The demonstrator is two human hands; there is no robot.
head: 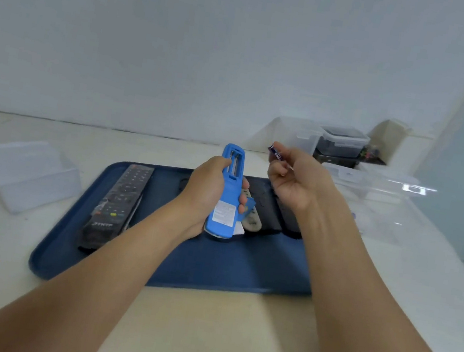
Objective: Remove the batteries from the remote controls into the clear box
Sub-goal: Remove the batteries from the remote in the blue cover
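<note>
Pinched in the right hand (290,181), a battery (275,152) could slip short of the clear box (387,199). Left hand (208,187) grips the blue remote (225,205), whose open bay could spill.

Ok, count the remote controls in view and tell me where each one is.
5, maybe more hidden. Blue remote held in the left hand; black remote on the tray's left; a beige one and two dark ones behind the hands.

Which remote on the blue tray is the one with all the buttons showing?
Find the blue tray on the table. At its left end lies a long black remote, buttons up, apart from both hands. The other dark remotes lie half hidden behind the hands at the tray's far right.
</note>
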